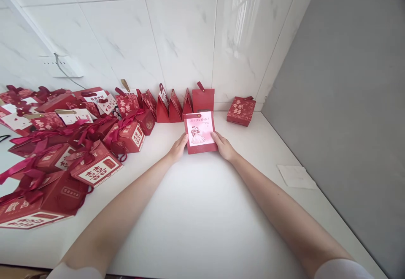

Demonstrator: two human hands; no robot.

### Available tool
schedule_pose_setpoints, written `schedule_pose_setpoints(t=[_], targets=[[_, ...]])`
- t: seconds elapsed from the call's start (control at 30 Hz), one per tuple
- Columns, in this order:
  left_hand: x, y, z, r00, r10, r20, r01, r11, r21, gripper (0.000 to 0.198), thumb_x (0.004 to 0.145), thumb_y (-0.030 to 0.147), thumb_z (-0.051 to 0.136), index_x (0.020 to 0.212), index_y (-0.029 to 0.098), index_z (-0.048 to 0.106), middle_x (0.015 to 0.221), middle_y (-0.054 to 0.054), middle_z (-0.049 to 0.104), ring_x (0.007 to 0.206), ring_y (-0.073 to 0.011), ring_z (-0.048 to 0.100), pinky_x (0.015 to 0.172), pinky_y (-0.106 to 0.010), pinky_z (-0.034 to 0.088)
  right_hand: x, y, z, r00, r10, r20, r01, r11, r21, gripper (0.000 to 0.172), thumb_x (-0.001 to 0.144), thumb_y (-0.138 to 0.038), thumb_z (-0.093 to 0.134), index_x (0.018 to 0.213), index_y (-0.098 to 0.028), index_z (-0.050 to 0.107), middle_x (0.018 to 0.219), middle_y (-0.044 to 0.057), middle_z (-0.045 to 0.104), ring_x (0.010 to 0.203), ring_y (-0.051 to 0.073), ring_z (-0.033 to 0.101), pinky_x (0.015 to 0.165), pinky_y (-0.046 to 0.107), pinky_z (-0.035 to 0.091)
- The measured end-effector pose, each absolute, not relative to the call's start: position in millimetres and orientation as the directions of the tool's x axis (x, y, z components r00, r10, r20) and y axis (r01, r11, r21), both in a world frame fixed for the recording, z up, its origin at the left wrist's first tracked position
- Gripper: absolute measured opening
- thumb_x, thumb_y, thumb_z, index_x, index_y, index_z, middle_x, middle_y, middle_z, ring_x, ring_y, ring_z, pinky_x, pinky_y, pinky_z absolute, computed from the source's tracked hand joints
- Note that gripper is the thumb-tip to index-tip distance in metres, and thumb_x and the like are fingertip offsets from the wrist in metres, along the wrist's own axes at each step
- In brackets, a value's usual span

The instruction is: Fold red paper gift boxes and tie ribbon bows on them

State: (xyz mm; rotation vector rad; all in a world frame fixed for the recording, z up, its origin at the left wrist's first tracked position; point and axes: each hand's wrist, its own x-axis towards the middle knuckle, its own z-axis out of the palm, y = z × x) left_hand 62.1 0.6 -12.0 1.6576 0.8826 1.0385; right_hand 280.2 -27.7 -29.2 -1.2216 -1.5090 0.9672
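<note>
Between my two hands is a red gift box (201, 148) whose front shows a pink panel with a drawn couple in wedding clothes. My left hand (179, 147) grips its left edge, thumb at the front. On the opposite edge, my right hand (224, 146) holds it the same way. The fingers behind the box are hidden. Just behind it, a red box with a strap loop (203, 99) stands against the wall. Several narrow red triangular boxes (162, 110) are lined up to its left.
Many red gift boxes with ribbons (96, 163) crowd the left side of the white table (196, 220). One flat red box (241, 111) lies at the back right. A white sheet (296, 176) rests near the grey panel (348, 101). Behind is a tiled wall with a socket (68, 66).
</note>
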Motion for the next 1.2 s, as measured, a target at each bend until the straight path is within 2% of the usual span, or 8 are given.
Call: schedule_pose_setpoints(t=[0.17,0.4,0.63,0.87,1.2], targets=[[60,-5,-13,0.359,0.906,0.225,0.161,-0.297,0.941,0.061,0.090,0.063,0.039,0.127,0.017,0.057,0.127,-0.009,0.065,0.123,-0.0266,0.055,0.110,-0.039,0.036,281,-40,-29,-0.077,0.984,0.162,0.264,0.176,-0.948,0.052,0.093,-0.064,0.039,0.128,-0.030,0.055,0.127,0.003,0.063,0.116,0.027,0.057,0.103,0.045,0.040],[58,-2,-16,0.402,0.883,0.240,0.197,-0.339,0.920,0.059,0.094,0.059,0.034,0.134,0.018,0.051,0.138,-0.007,0.057,0.130,-0.0255,0.049,0.111,-0.036,0.035,298,-28,-28,-0.247,0.952,0.180,0.096,0.209,-0.973,0.051,0.087,-0.058,0.056,0.123,-0.023,0.059,0.127,0.005,0.064,0.115,0.025,0.059,0.105,0.041,0.041],[59,-2,-18,0.434,0.868,0.241,0.232,-0.366,0.901,0.061,0.097,0.057,0.027,0.138,0.017,0.046,0.144,-0.006,0.051,0.135,-0.0246,0.044,0.113,-0.036,0.034,299,-29,-30,-0.175,0.971,0.161,0.192,0.194,-0.962,0.048,0.091,-0.062,0.047,0.124,-0.029,0.060,0.126,0.002,0.064,0.117,0.027,0.056,0.107,0.044,0.037],[59,1,-21,0.436,0.868,0.238,0.235,-0.365,0.901,0.060,0.097,0.057,0.026,0.137,0.016,0.047,0.142,-0.007,0.053,0.136,-0.0246,0.044,0.113,-0.037,0.034,305,-22,-30,-0.284,0.940,0.191,0.050,0.213,-0.976,0.049,0.094,-0.059,0.043,0.127,-0.025,0.059,0.127,0.003,0.064,0.109,0.023,0.061,0.106,0.039,0.039],[60,1,-22,0.415,0.883,0.220,0.262,-0.348,0.900,0.062,0.097,0.059,0.024,0.135,0.018,0.049,0.141,-0.006,0.054,0.133,-0.0256,0.046,0.111,-0.037,0.037,303,-25,-31,-0.218,0.959,0.180,0.197,0.224,-0.954,0.053,0.094,-0.064,0.036,0.126,-0.028,0.059,0.127,0.002,0.064,0.108,0.023,0.061,0.107,0.040,0.037]])
